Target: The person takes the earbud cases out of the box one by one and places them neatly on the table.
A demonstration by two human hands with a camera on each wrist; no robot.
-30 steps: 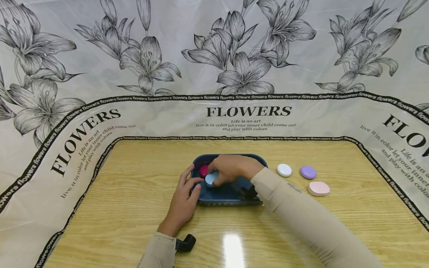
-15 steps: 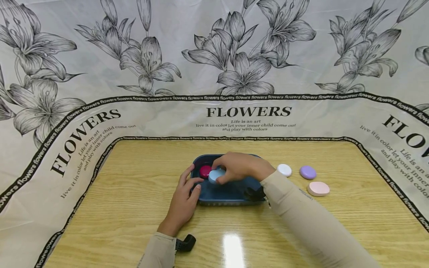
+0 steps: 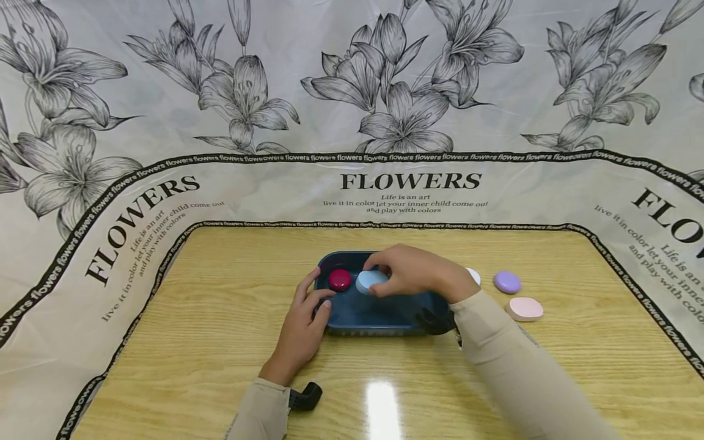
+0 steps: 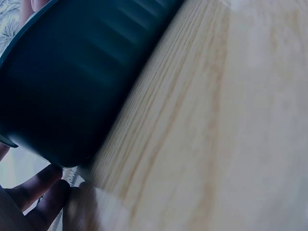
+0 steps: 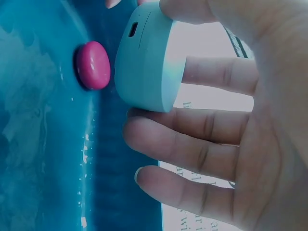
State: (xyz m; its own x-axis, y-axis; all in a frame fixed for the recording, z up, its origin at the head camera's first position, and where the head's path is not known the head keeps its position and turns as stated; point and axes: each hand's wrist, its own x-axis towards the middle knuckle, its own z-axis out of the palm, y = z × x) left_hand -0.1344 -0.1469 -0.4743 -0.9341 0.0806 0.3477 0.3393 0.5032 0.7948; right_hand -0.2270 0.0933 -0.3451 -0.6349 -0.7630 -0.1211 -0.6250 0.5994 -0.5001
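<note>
My right hand (image 3: 409, 269) pinches a light blue rounded case (image 3: 371, 282) between thumb and fingers, over a dark blue plastic tray (image 3: 379, 315). In the right wrist view the case, which looks like an earbud charging case (image 5: 144, 62), shows a small charging port and a thin seam. A glossy magenta oval case (image 3: 339, 280) lies in the tray's back left corner, just left of the blue one. My left hand (image 3: 299, 327) rests against the tray's left end with fingers mostly extended, fingertips at the rim. Its fingers (image 4: 41, 190) touch the tray's outer wall in the left wrist view.
Right of the tray, a purple oval case (image 3: 507, 282) and a pale pink one (image 3: 524, 309) lie on the wooden table (image 3: 220, 293). A white case (image 3: 474, 276) is partly hidden behind my right wrist. A flower-printed cloth (image 3: 407, 189) borders the table's back and sides.
My right hand has moved right with the light blue case, away from the magenta one, which is now fully visible. The white case has become partly covered. My left hand stays on the tray.
</note>
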